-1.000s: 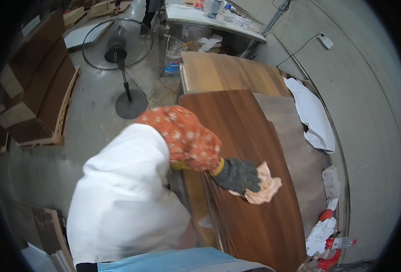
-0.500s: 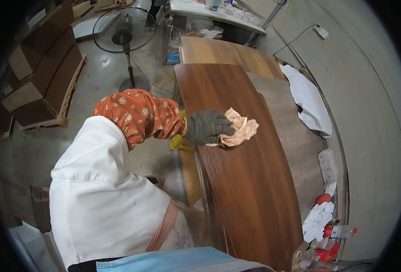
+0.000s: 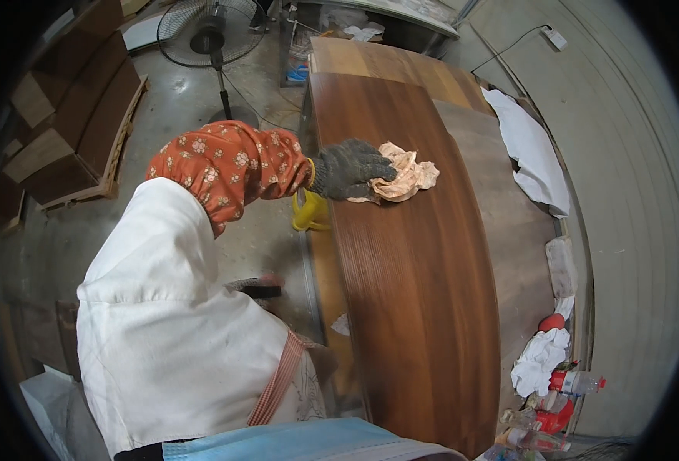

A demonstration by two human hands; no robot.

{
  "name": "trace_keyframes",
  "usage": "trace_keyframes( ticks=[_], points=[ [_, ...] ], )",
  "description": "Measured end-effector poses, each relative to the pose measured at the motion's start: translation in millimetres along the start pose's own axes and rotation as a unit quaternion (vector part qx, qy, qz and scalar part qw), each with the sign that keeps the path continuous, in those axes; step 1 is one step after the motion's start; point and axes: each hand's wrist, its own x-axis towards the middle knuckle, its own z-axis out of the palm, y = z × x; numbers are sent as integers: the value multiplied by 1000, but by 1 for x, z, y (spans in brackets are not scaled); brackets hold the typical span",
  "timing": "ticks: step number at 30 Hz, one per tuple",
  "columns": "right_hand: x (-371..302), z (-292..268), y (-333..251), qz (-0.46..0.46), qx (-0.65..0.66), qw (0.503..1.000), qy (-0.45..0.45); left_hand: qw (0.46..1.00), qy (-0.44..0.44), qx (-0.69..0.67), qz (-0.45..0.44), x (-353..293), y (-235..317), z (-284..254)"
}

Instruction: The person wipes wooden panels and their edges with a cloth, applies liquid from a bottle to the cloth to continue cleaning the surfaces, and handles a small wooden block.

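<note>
Under my gloved left hand (image 3: 348, 167), fingers pressed flat on the peach rag (image 3: 402, 177), I'm mid-wipe on the brown panel (image 3: 416, 292). My right hand isn't visible. Next: rub toward me.

A long dark brown wooden panel (image 3: 416, 261) lies on a grey-covered bench (image 3: 520, 238). On the panel rests a crumpled peach rag (image 3: 405, 178). White cloths (image 3: 531, 150), bottles (image 3: 577, 382) and red items lie along the bench's right edge.

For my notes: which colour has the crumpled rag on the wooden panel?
Pale peach-orange crumpled cloth rag, seen best in the head view.
</note>
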Motion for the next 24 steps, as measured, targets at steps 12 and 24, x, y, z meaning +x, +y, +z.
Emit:
trace_keyframes(
  ticks=[12,24],
  points=[
    [-61,73,43,-4,218,976,21,992,-48,-109,40,6,-29,8],
    [-216,216,-53,-152,293,938,-109,986,-69,-132,-77,-22,-147,-19]
  ],
)
